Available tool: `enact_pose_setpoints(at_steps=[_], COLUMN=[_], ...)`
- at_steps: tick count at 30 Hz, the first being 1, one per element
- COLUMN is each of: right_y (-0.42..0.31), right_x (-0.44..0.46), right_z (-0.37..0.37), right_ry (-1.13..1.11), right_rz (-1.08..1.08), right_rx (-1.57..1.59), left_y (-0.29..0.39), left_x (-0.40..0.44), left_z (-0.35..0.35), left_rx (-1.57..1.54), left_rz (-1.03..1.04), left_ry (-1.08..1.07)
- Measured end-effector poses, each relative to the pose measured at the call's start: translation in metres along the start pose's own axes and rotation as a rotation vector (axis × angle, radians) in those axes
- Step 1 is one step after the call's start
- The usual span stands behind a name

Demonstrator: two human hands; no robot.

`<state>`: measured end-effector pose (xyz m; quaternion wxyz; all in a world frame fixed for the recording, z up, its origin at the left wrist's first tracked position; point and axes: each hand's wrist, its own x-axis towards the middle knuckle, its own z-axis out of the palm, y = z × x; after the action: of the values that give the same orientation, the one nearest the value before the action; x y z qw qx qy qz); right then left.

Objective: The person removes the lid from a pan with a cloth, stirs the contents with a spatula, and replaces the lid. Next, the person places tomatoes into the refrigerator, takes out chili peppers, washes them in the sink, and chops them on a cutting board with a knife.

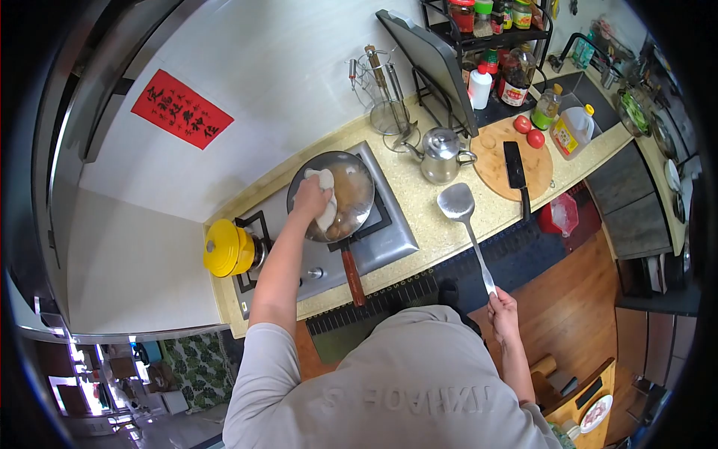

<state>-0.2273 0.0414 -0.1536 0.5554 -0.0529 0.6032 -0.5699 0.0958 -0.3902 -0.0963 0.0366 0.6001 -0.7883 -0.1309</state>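
My left hand (pixel 313 199) reaches down into a round dark wok (pixel 296 173) on the stove. Its fingers are closed on a whitish, folded cloth (pixel 327 217), which lies against the wok's inside. Cloudy liquid shows on the wok's right side. The wok's reddish-brown handle (pixel 352 278) points toward my body, with no hand on it. In my right hand (pixel 504 317) is the handle of a metal spatula (pixel 457 202). Its broad blade is raised past the counter's front edge, seen over the worktop near the kettle.
A yellow pot (pixel 228 248) stands on the left burner. Right of the stove are a metal kettle (pixel 441 156) and a wooden cutting board (pixel 490 161) with a black-bladed knife (pixel 514 165) and tomatoes (pixel 535 138). Bottles and a sink (pixel 572 93) are farther right.
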Motion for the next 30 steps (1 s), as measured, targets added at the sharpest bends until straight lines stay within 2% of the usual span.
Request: enact_pose_setpoints(at_steps=[2, 6, 8, 11, 13, 14, 16, 21, 23, 24, 26, 27, 29, 30], right_y=[0.0, 0.011, 0.005, -0.003, -0.007, -0.008, -0.016, -0.018, -0.014, -0.014, -0.01, -0.006, 0.006, 0.011], right_x=[0.001, 0.008, 0.004, 0.01, 0.026, 0.039, 0.068, 0.163, 0.191, 0.201, 0.215, 0.222, 0.241, 0.258], right_z=[0.0, -0.008, -0.01, -0.003, 0.002, 0.003, 0.013, 0.04, 0.051, 0.057, 0.068, 0.072, 0.071, 0.06], right_ry=[-0.038, -0.025, 0.006, 0.073, 0.121, 0.114, 0.169, 0.241, 0.252, 0.23, 0.356, 0.337, 0.449, 0.474], right_rz=[-0.024, -0.041, -0.035, -0.02, -0.089, -0.131, -0.18, -0.287, -0.328, -0.326, -0.336, -0.334, -0.384, -0.311], right_rx=[0.041, 0.11, 0.158, 0.181, 0.175, 0.153, 0.119, 0.116, 0.107, 0.094, 0.047, 0.034, -0.291, -0.515], left_y=[-0.001, -0.019, -0.045, -0.052, -0.058, -0.058, -0.059, -0.128, -0.157, -0.168, -0.193, -0.206, -0.238, -0.265], left_x=[0.0, -0.002, 0.0, -0.026, -0.042, -0.052, -0.079, -0.2, -0.25, -0.275, -0.324, -0.343, -0.378, -0.394], left_z=[0.002, 0.006, 0.019, 0.007, -0.001, -0.005, -0.016, -0.007, 0.01, 0.016, 0.025, 0.03, 0.045, 0.061], left_rx=[0.017, -0.022, -0.179, -0.296, -0.48, -0.485, -1.087, -1.146, -1.111, -1.107, -1.035, -1.032, -1.018, -0.987], left_rz=[-0.01, 0.163, 0.175, 0.063, -0.137, -0.149, -0.097, -0.324, -0.444, -0.461, -0.694, -0.711, -0.814, -0.813], left_ry=[-0.006, 0.137, 0.254, 0.305, 0.339, 0.341, 0.598, 0.809, 0.973, 0.995, 1.031, 1.048, 1.157, 1.191])
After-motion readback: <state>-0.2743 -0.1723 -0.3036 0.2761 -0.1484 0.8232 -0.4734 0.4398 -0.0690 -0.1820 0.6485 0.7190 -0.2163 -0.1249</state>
